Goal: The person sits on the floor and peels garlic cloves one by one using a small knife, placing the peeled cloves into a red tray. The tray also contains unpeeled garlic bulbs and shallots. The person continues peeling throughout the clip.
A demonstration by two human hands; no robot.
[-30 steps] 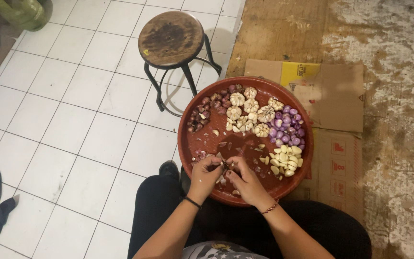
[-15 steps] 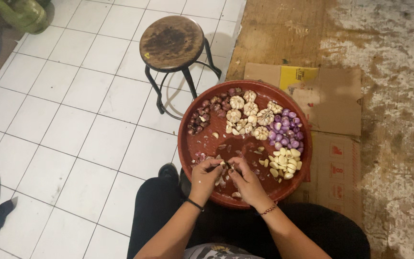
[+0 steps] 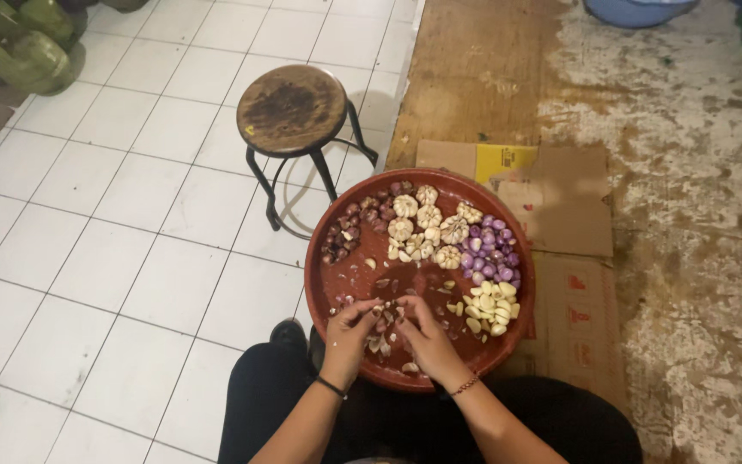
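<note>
Left hand (image 3: 349,337) and right hand (image 3: 425,338) met fingertip to fingertip, pinching a small garlic clove (image 3: 386,314) above the round red-brown tray (image 3: 328,258), catching scraps

Dim, warm indoor light from above. White floor tiles (image 3: 130,215) show soft sheen, no hard glare. Stool (image 3: 294,107) casts a faint shadow. Corners darken. Tray (image 3: 328,275) centre fairly sharp; fine detail at both hands (image 3: 349,335) (image 3: 427,339) soft, slightly grainy.
</note>
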